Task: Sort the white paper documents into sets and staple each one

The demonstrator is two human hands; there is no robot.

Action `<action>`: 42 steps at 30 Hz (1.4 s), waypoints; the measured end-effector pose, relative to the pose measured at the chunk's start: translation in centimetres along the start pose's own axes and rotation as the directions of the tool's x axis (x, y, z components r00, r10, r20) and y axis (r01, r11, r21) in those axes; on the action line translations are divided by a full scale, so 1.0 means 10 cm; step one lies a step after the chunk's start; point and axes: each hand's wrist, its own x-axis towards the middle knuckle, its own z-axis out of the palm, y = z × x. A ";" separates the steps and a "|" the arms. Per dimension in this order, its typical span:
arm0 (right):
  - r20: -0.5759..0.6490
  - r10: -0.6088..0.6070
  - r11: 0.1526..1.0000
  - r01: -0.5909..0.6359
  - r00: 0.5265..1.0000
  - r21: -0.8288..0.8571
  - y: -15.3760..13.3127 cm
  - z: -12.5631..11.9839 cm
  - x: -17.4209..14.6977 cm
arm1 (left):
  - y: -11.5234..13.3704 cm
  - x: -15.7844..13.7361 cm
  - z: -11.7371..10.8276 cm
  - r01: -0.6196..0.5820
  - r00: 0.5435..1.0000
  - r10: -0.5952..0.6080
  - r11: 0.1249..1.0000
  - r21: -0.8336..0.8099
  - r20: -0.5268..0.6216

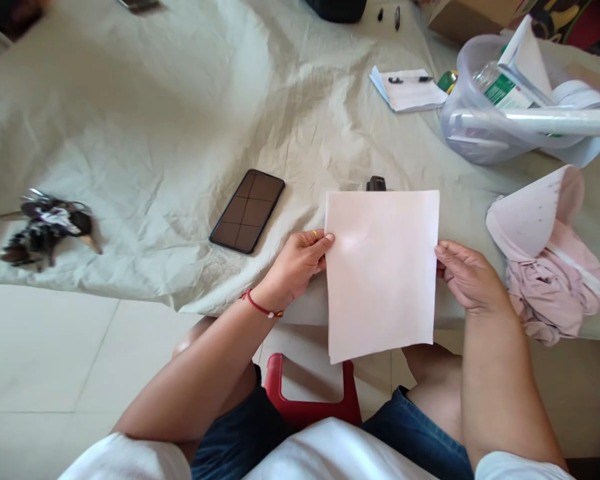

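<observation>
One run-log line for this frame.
left hand: holds paper by left edge | right hand: holds paper by right edge | paper: visible face blank | phone: on cloth, left of paper

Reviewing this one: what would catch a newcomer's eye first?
The blank white paper, held up by its side edges between the left hand and right hand. Next, the bright red stool below it, then the clear plastic tub crammed with items at upper right.

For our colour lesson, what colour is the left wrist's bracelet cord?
The bracelet cord is red, seen best in the head view.
</observation>
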 end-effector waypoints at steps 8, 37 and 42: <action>-0.011 0.103 0.994 -0.102 0.995 0.028 -0.10 0.06 -0.03 | 0.03 -0.02 0.02 0.026 0.995 -0.020 0.998 0.059 -0.100; -0.081 0.304 0.952 -0.300 0.949 0.063 0.02 -0.34 -0.10 | -0.05 0.08 0.37 0.123 0.974 -0.066 0.958 0.260 -0.218; -0.121 0.282 0.958 -0.272 0.952 0.093 0.06 -0.36 -0.05 | -0.03 0.14 0.35 0.017 0.959 0.064 0.959 0.282 -0.275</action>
